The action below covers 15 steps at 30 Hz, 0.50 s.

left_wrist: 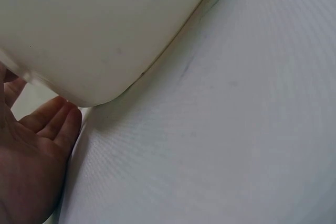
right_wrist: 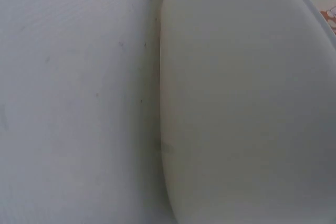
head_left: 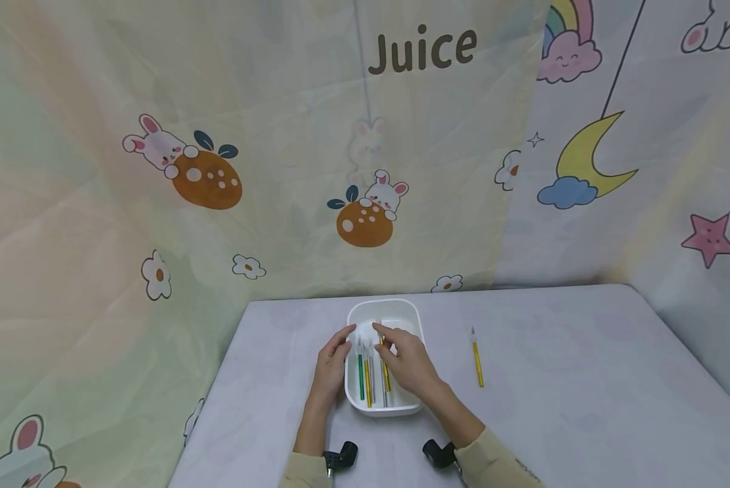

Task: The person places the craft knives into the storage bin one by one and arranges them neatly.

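A white tray (head_left: 381, 411) holds several thin paintbrushes (head_left: 367, 383) with green, yellow and silvery handles, lying side by side with their pale tips away from the person. My left hand (head_left: 329, 369) rests along the tray's left side, fingers fairly straight at the rim. In the left wrist view, its fingers (left_wrist: 63, 124) touch the outer wall near a corner. Over the tray's right half reaches my right hand (head_left: 410, 359). Its index finger and thumb are apart, and a yellow brush shows between them. The right wrist view mostly shows the tray's outer wall (right_wrist: 247, 103).
One more yellow paintbrush (head_left: 477, 362) lies on the white-covered table (head_left: 560, 407), right of the tray. Printed cloth walls (head_left: 291, 135) stand behind the table and at its sides. Black wrist cameras (head_left: 340, 457) sit low beside both forearms.
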{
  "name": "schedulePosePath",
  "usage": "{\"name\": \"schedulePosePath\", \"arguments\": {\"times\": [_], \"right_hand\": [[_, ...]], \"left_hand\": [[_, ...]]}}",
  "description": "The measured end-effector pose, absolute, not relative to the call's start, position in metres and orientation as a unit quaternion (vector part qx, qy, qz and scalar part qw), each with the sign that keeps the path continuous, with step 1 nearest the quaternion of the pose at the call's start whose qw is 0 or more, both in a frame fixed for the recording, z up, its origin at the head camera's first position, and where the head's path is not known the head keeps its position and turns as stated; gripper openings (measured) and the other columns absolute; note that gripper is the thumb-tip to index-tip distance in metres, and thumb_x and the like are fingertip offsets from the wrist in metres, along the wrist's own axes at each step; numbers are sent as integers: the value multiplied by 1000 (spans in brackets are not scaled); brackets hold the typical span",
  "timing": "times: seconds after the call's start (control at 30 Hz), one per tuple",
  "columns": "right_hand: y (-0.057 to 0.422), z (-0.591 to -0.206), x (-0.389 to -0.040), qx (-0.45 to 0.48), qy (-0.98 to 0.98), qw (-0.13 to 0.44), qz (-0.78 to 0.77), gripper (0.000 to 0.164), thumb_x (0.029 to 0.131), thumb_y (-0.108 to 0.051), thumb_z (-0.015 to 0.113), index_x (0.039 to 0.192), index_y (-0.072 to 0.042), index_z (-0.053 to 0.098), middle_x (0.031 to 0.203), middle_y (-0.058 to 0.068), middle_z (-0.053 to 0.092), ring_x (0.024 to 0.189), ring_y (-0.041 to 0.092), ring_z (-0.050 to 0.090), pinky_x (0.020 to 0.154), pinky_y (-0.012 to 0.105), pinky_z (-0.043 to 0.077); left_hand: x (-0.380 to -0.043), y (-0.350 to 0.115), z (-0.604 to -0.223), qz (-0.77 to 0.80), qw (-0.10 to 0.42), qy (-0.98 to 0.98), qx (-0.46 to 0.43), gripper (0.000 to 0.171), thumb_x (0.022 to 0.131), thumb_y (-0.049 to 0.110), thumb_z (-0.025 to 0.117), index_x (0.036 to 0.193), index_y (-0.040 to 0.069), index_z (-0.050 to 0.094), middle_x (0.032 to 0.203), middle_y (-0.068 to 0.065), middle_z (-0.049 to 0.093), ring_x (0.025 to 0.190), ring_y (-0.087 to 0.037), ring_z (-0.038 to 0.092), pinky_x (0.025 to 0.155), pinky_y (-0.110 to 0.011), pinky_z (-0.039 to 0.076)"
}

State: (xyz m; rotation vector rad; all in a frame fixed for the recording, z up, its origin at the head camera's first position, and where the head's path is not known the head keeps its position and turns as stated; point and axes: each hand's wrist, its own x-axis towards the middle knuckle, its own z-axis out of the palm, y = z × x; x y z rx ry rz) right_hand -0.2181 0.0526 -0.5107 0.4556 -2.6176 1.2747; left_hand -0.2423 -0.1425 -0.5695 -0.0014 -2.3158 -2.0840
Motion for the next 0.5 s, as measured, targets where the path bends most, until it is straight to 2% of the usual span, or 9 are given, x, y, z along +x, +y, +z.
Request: {"name": "schedulePosePath", "arguments": {"times": [0.2,0.5], "right_hand": [[53,-512,-220,156,-884,100,429,46,97,-14,73,142,-15,65,83,-10,61,63,5,44,54,18,41],[49,-514,-225,153,-890,84,422,47,97,-14,74,143,-15,64,84,-9,62,64,5,45,53,17,41]], "left_hand": [[-241,-142,-569,-669,11,-744,5,35,108,26,50,137,39,66,157,10,52,157,-20,34,130,-51,25],[-242,-142,-568,-661,16,-750,6,35,108,26,49,137,37,66,157,8,52,156,-22,35,129,-52,27]]}}
